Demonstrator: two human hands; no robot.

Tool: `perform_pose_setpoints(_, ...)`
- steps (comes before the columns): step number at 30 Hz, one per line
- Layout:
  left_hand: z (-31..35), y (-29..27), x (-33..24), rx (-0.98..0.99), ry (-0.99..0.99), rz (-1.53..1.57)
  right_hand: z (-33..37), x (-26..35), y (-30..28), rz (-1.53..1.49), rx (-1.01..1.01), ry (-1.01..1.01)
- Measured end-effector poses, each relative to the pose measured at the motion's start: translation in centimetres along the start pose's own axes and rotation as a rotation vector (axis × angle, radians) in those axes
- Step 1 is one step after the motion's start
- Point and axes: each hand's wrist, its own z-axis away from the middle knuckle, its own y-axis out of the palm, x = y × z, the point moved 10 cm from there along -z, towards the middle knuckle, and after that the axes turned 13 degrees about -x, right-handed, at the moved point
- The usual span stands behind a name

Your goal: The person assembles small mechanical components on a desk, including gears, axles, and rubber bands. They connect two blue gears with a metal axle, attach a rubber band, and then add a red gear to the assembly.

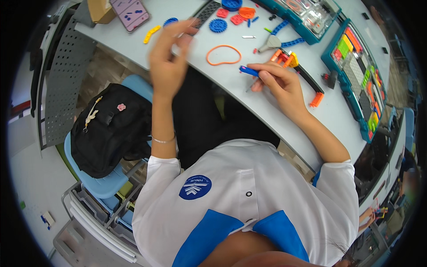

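My right hand (280, 84) is closed in a pinch on a short blue building-kit beam (249, 70) with a small pink piece at its end. A thin grey rod also shows under its fingers. My left hand (170, 58), raised over the table's near edge, is smeared by motion; its fingers look apart, and I see nothing in them. Past its fingertips lies a dark grey perforated strip (207, 12). An orange rubber band (223, 54) rests between the hands. Beside my right hand sits a part-built model (307, 78) with black, orange and yellow pieces.
On the white table (267, 107) lie blue gears (218, 25), red blocks (236, 19), a yellow curved piece (152, 34) and a phone (130, 14). Teal kit cases (351, 100) with sorted parts stand at right. A black backpack (111, 129) occupies a blue chair at left.
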Motion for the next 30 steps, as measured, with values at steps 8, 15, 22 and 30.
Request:
perform_pose_setpoints(8,6.3,7.3,-1.2,0.373,-0.219,0.200,0.4,-0.6,0.2,-0.034,-0.006,0.133)
perform_pose_setpoints(15,8.6,7.9,0.1,0.291,-0.646,0.467,-0.2,0.1,-0.2,-0.085,-0.028,0.113)
perform_pose_setpoints(22,8.8,7.9,0.0,0.250,-0.619,0.562,-0.5,1.7,0.2,-0.048,-0.024,0.124)
perform_pose_setpoints(30,9.7,6.8,0.7,0.016,-0.887,0.703,-2.2,3.6,1.8,0.235,-0.013,-0.029)
